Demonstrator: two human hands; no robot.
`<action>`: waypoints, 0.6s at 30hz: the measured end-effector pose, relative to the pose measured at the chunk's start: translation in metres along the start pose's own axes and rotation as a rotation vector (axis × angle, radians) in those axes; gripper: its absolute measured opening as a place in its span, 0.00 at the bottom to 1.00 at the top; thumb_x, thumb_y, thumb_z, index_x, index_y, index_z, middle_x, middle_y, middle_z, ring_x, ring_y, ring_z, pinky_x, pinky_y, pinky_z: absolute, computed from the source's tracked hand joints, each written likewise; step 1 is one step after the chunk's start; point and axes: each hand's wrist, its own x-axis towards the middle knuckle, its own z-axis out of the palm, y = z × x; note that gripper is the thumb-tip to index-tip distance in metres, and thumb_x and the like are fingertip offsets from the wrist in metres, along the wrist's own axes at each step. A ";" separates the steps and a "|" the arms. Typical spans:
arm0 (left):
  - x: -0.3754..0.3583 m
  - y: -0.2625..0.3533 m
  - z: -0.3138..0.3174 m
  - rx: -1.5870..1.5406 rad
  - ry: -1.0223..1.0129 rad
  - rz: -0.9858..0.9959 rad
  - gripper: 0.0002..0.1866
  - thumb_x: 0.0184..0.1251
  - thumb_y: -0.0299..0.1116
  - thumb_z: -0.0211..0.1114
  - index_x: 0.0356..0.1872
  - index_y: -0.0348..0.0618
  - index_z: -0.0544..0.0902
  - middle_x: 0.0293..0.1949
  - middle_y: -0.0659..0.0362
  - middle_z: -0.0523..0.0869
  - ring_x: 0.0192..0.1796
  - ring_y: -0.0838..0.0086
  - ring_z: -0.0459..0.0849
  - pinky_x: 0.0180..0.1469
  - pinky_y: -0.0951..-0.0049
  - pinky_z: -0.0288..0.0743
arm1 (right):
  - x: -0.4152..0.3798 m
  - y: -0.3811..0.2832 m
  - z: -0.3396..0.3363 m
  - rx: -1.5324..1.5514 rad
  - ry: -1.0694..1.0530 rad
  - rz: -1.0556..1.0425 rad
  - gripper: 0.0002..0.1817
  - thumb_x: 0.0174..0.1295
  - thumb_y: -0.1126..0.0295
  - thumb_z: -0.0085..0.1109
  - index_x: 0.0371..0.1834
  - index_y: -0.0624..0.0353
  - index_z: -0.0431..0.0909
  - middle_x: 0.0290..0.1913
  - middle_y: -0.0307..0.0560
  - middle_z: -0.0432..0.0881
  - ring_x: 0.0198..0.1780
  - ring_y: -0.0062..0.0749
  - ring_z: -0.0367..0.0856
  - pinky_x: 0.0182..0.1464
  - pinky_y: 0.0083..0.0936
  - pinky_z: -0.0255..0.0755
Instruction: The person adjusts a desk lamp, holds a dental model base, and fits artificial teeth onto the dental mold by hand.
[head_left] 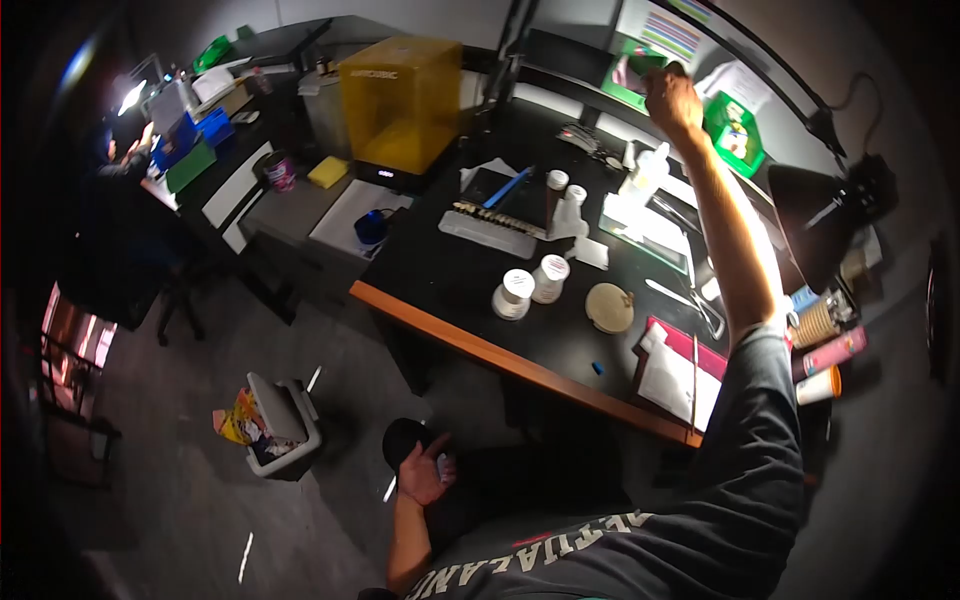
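Observation:
My right hand [673,100] is stretched far up over the back of the desk, at the right edge of a green bin [622,82] with something pinkish in it. Its fingers are curled closed, and what they hold, if anything, is hidden. Another green bin [735,135] with small items stands just right of my wrist. Low by my lap, my left hand [424,474] has its fingers apart, close to a dark rounded shape [404,442]. Under my right forearm lie a white bottle [650,170] and a brightly lit tray [640,222].
Two white-lidded jars [514,293], a round beige disc [610,308] and a red folder [710,352] lie along the desk's orange front edge [480,350]. A black lamp [835,215] overhangs the right. A yellow-covered machine [400,105], a bin [285,430] and another person [120,200] are leftward.

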 end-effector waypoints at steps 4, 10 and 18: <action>-0.002 -0.005 0.007 -0.003 0.034 0.036 0.34 0.73 0.57 0.54 0.73 0.49 0.65 0.33 0.56 0.71 0.34 0.70 0.67 0.37 0.70 0.65 | 0.053 0.011 0.057 -0.157 -0.065 0.114 0.19 0.70 0.56 0.45 0.50 0.55 0.80 0.56 0.56 0.76 0.58 0.51 0.76 0.56 0.46 0.74; 0.001 -0.007 0.006 0.011 -0.038 -0.002 0.33 0.75 0.57 0.53 0.72 0.49 0.66 0.33 0.56 0.72 0.34 0.71 0.69 0.38 0.70 0.67 | 0.046 0.003 0.053 -0.347 -0.150 0.030 0.18 0.67 0.53 0.51 0.49 0.50 0.83 0.59 0.49 0.75 0.63 0.44 0.72 0.60 0.42 0.71; -0.002 -0.011 0.012 0.145 0.116 0.034 0.30 0.77 0.54 0.52 0.72 0.49 0.64 0.33 0.57 0.75 0.35 0.70 0.73 0.38 0.70 0.70 | -0.050 -0.051 -0.065 0.193 -0.066 -0.153 0.14 0.57 0.65 0.59 0.44 0.58 0.83 0.55 0.61 0.74 0.61 0.56 0.69 0.67 0.55 0.60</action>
